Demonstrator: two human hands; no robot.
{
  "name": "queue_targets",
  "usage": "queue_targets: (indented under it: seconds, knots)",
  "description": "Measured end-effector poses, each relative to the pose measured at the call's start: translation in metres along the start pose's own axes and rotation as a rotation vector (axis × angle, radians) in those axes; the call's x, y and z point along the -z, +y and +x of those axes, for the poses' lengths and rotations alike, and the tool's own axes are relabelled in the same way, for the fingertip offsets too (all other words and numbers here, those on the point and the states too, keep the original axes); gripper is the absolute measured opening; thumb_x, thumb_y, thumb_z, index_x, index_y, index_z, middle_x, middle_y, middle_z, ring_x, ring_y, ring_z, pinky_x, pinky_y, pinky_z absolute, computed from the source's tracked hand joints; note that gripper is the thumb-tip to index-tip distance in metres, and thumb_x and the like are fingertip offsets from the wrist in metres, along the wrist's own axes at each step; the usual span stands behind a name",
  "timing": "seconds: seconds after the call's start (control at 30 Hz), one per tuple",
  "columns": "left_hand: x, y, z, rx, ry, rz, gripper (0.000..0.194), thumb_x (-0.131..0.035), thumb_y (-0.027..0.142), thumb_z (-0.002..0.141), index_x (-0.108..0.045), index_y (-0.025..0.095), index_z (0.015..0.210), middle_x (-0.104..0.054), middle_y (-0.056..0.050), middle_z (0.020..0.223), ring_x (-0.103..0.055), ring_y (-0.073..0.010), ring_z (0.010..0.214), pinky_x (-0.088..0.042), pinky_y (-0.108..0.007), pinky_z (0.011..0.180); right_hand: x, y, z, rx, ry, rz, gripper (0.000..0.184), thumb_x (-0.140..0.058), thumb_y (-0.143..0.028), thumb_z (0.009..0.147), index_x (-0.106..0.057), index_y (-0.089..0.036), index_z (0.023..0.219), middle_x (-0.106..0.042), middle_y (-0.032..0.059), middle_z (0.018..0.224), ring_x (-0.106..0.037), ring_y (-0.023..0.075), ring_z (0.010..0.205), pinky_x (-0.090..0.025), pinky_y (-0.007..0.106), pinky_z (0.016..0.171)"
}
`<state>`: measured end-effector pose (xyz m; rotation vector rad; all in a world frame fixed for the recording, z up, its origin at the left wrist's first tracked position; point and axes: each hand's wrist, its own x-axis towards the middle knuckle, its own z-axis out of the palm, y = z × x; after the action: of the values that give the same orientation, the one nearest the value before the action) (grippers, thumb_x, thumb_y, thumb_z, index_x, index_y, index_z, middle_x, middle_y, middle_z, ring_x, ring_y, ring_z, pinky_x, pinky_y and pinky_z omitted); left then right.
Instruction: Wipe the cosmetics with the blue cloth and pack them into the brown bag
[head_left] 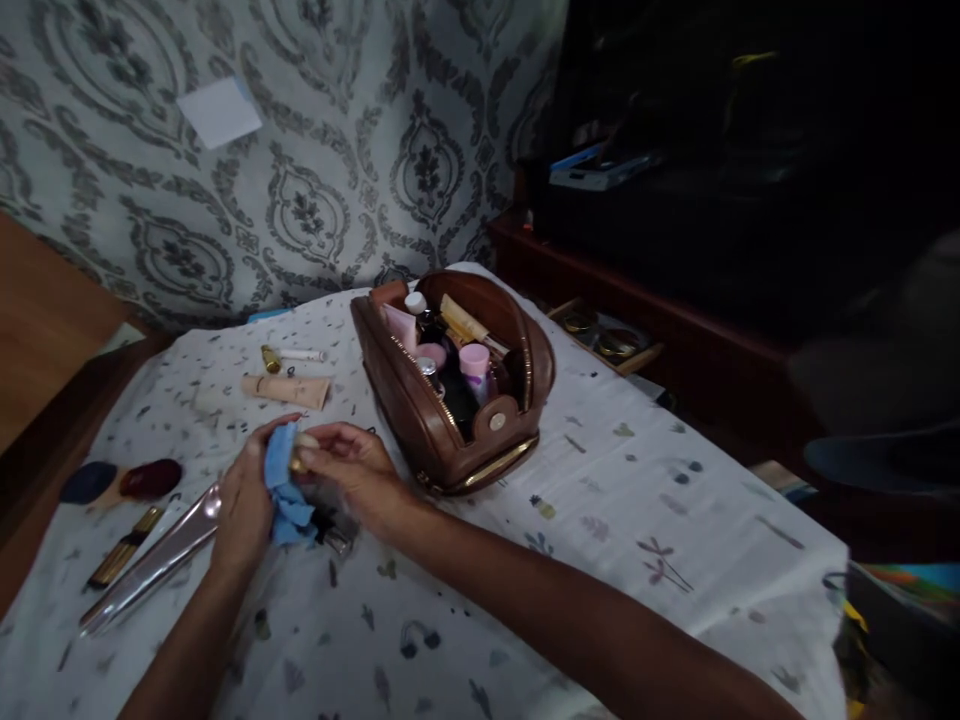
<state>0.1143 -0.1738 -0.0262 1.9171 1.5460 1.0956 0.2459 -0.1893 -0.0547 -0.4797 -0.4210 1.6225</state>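
Note:
My left hand (246, 492) is closed around a crumpled light-blue cloth (282, 478), whose folds hang below the fingers. My right hand (358, 472) pinches a small gold-coloured item (301, 455) against the cloth; its kind is hard to make out. Just under my hands lies a small dark and clear object (335, 537), partly covered. A brown leather cosmetic bag (420, 420) stands unzipped to the right, with a pink-capped bottle (475, 370), a white-capped bottle (416, 303) and several tubes inside. Beyond my hands lies a beige tube (286, 389).
On the patterned sheet (600, 560), a shiny pouch (157, 565), gold-coloured sticks (127, 545) and two rounded dark items (120, 482) lie at left. A small gold item (271, 359) and a white tube (302, 355) lie farther back. A wooden tray (637, 358) sits past the bag.

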Motion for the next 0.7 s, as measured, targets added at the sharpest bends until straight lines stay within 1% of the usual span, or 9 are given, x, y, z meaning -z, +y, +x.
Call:
queue_targets:
  seconds: [0.07, 0.13, 0.2, 0.27, 0.4, 0.47, 0.53, 0.6, 0.7]
  knots:
    - [0.001, -0.003, 0.000, -0.106, -0.021, 0.030, 0.062, -0.036, 0.064, 0.093, -0.063, 0.018, 0.124, -0.071, -0.007, 0.110, -0.067, -0.0230, 0.094, -0.056, -0.032, 0.082, -0.001, -0.002, 0.000, -0.047, -0.015, 0.087, 0.053, -0.098, -0.041, 0.041, -0.069, -0.017, 0.078, -0.068, -0.0016, 0.075, -0.063, 0.0110, 0.069, -0.055, 0.025, 0.070]
    - [0.003, -0.004, -0.002, -0.191, -0.063, 0.062, 0.062, -0.048, 0.063, 0.089, -0.059, 0.016, 0.127, -0.069, -0.008, 0.114, -0.066, -0.0235, 0.097, -0.054, -0.032, 0.085, -0.001, -0.004, 0.000, -0.086, -0.020, 0.135, 0.053, -0.099, -0.039, 0.040, -0.069, -0.016, 0.077, -0.068, -0.0019, 0.074, -0.062, 0.0095, 0.068, -0.053, 0.021, 0.067]
    - [0.004, -0.002, -0.003, -0.204, -0.104, 0.103, 0.057, -0.055, 0.058, 0.087, -0.058, 0.015, 0.124, -0.070, -0.006, 0.105, -0.065, -0.0214, 0.089, -0.054, -0.030, 0.078, 0.001, -0.003, 0.000, -0.118, -0.017, 0.133, 0.053, -0.098, -0.039, 0.040, -0.070, -0.015, 0.077, -0.069, -0.0015, 0.075, -0.062, 0.0090, 0.067, -0.052, 0.020, 0.064]
    - [0.005, 0.000, -0.005, -0.177, -0.107, 0.143, 0.048, -0.052, 0.054, 0.089, -0.060, 0.015, 0.117, -0.068, -0.002, 0.088, -0.062, -0.0179, 0.074, -0.051, -0.027, 0.067, 0.004, -0.002, 0.000, -0.157, -0.017, 0.097, 0.054, -0.098, -0.042, 0.041, -0.070, -0.015, 0.078, -0.068, -0.0016, 0.072, -0.062, 0.0090, 0.064, -0.052, 0.020, 0.061]
    - [0.007, 0.000, -0.008, -0.172, -0.025, 0.172, 0.037, -0.044, 0.051, 0.094, -0.060, 0.018, 0.092, -0.052, 0.005, 0.060, -0.048, -0.0136, 0.053, -0.041, -0.024, 0.052, 0.009, -0.001, -0.001, -0.218, -0.071, 0.026, 0.054, -0.096, -0.048, 0.044, -0.070, -0.014, 0.078, -0.066, -0.0015, 0.069, -0.059, 0.0077, 0.059, -0.048, 0.018, 0.056]
    - [0.009, -0.001, -0.009, -0.166, 0.011, 0.140, 0.039, -0.042, 0.051, 0.095, -0.055, 0.019, 0.077, -0.042, 0.006, 0.053, -0.042, -0.0125, 0.048, -0.036, -0.024, 0.047, 0.007, -0.003, -0.003, -0.227, -0.113, 0.004, 0.054, -0.095, -0.048, 0.047, -0.071, -0.014, 0.082, -0.067, -0.0010, 0.072, -0.058, 0.0064, 0.059, -0.047, 0.016, 0.055]
    - [0.010, -0.001, -0.009, -0.140, 0.053, 0.086, 0.044, -0.042, 0.056, 0.094, -0.048, 0.021, 0.068, -0.038, 0.006, 0.050, -0.037, -0.0118, 0.045, -0.033, -0.024, 0.044, 0.003, -0.006, -0.004, -0.229, -0.145, -0.012, 0.057, -0.095, -0.048, 0.049, -0.071, -0.013, 0.088, -0.067, -0.0010, 0.074, -0.058, 0.0058, 0.059, -0.046, 0.016, 0.054]
    - [0.012, 0.003, -0.011, -0.099, 0.119, 0.020, 0.047, -0.045, 0.061, 0.091, -0.048, 0.020, 0.068, -0.040, 0.006, 0.052, -0.037, -0.0113, 0.046, -0.034, -0.024, 0.043, -0.004, -0.011, -0.006, -0.216, -0.168, -0.033, 0.062, -0.095, -0.048, 0.048, -0.070, -0.014, 0.093, -0.066, -0.0012, 0.076, -0.059, 0.0063, 0.060, -0.046, 0.017, 0.055]
    - [0.015, 0.019, -0.013, 0.013, 0.205, -0.072, 0.046, -0.053, 0.064, 0.087, -0.057, 0.019, 0.080, -0.046, 0.006, 0.058, -0.040, -0.0109, 0.049, -0.038, -0.022, 0.043, -0.014, -0.022, -0.013, -0.146, -0.183, -0.122, 0.069, -0.096, -0.046, 0.044, -0.070, -0.017, 0.101, -0.063, -0.0030, 0.082, -0.060, 0.0068, 0.064, -0.048, 0.019, 0.060]
